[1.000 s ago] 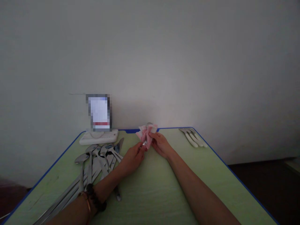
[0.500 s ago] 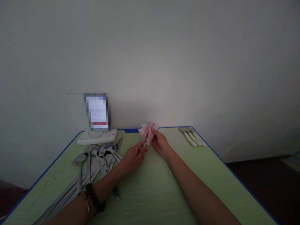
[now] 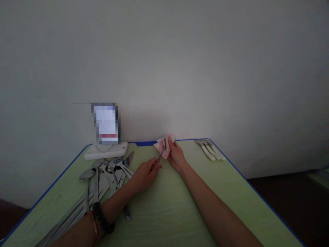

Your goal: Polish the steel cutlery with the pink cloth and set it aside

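Observation:
My left hand [image 3: 145,175] is closed round the handle of a metal spoon [image 3: 161,156], which points up and away from me. Its head lies against a pink and white cloth [image 3: 168,146] and is partly covered by it, so its shape shows only in part. The cloth is crumpled in my closed right hand [image 3: 177,156], fingers and thumb folding it about the spoon's head. Both hands are held above the far middle of the table.
On the left of the green table [image 3: 164,212] lies a heap of metal spoons [image 3: 96,181] with a knife [image 3: 130,159] among them, partly under my left forearm. Forks with white handles [image 3: 209,151] lie at the far right. A screen [image 3: 106,125] leans on a white stand [image 3: 106,151] near the wall.
The cloth has opened and shifted slightly right, and more of the spoon's shaft and head shows. My right hand has turned a little; my left hand has barely moved.

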A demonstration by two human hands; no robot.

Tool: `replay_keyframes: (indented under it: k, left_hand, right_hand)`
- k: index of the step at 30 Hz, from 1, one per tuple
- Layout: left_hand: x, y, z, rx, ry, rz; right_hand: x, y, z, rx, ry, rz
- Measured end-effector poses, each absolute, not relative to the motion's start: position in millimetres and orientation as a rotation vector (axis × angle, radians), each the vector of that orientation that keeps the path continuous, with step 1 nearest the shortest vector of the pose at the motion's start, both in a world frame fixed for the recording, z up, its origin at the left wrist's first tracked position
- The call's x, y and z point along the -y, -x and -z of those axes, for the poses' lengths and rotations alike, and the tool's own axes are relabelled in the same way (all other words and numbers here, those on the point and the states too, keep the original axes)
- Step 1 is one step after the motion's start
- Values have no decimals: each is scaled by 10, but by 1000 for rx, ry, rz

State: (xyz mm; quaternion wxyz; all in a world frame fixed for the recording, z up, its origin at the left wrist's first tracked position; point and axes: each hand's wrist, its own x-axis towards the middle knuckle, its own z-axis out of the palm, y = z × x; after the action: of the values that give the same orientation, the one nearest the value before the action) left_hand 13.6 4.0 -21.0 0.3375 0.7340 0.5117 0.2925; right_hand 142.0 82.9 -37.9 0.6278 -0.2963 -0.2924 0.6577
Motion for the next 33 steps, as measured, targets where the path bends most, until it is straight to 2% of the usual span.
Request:
replay_keyframes:
  k: [6,12,20,33]
  left_hand:
    - [-39,-138,193,-1342,-1862,-764]
    - [-36,-140,197,-1339,-1915,-795]
    - [-24,-104,181,-1290,-1934,-768]
    - [3,-68,177,-1256,-1904,-741]
  right_hand:
    - [-767,-1365,438,904,986,-956]
    - [-648,-1341,317,1290,845,-706]
    - [-653,-1412,326,1458,841,-616]
    - [-750,-1517,327,1256,990,-864]
